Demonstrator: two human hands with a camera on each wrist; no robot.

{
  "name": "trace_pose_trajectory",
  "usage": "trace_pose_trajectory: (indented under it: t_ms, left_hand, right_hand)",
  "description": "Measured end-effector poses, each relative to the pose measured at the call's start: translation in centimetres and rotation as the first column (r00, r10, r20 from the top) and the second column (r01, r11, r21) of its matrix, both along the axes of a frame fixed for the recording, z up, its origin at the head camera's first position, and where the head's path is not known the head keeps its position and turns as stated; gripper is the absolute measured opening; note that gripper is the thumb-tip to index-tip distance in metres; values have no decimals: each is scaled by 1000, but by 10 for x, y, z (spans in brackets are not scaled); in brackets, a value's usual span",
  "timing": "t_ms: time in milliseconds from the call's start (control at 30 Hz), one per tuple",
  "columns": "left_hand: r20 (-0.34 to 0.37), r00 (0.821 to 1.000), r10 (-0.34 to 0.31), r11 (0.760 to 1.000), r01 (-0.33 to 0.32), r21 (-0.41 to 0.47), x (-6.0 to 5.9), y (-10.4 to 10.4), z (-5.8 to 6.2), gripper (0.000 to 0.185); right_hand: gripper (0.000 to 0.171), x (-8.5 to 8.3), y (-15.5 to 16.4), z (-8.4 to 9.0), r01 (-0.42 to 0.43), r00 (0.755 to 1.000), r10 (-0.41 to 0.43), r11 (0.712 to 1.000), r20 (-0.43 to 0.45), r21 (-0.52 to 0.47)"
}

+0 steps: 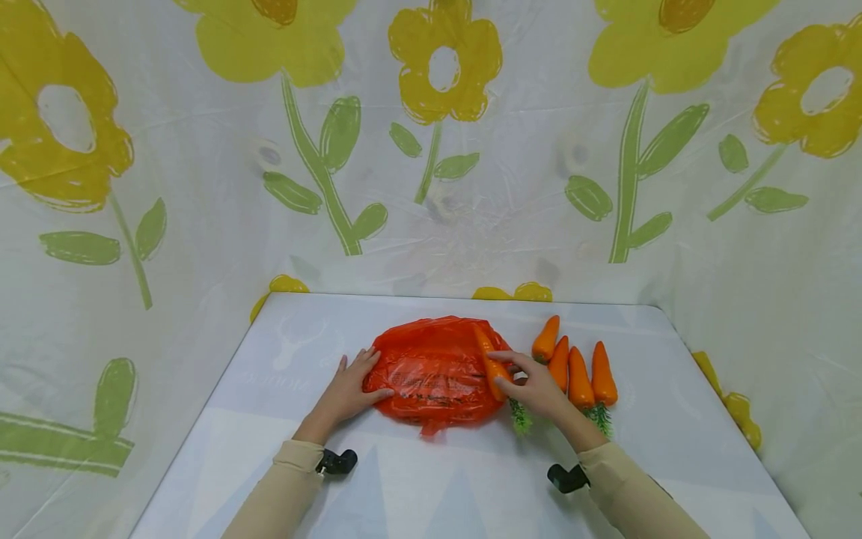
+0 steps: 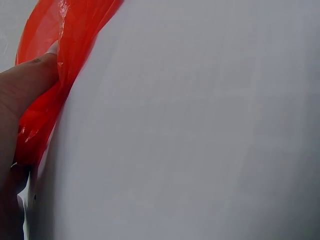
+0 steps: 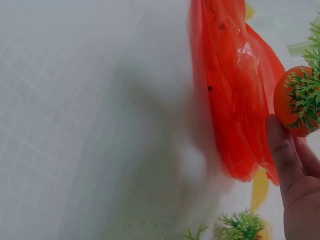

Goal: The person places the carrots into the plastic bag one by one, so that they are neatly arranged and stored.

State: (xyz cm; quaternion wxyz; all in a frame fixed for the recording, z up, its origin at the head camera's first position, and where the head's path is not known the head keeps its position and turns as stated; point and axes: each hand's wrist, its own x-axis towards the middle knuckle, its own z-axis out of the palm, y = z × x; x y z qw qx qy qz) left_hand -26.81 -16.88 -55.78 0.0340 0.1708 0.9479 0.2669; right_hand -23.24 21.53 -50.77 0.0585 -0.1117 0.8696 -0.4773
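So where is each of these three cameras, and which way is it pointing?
Head: worn on the head, looking forward and down at the table, red bag and carrots; both forearms, left hand and right hand show.
Left wrist: at the left wrist, looking along the table at the bag's edge; only a finger shows.
Right wrist: at the right wrist, facing the bag and the held carrot's leafy end; fingers show.
All three see the bag.

bag [image 1: 431, 374]: red-orange, translucent, dark print
carrots [image 1: 581, 374]: orange, green tufts
bench [image 1: 438, 486]: pale grey-white
backdrop [image 1: 202, 187]: white, yellow flowers, green leaves
sleeves [image 1: 283, 486]: beige
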Motion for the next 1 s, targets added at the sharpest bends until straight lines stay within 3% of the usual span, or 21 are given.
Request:
trace_pose_trajectory:
  t_ms: [1000]
  left_hand:
    - [4, 1000, 7, 1000, -7, -5, 3, 6, 2, 92]
  right_hand:
    - [42, 0, -18, -8, -2, 1000, 1, 1000, 21, 31]
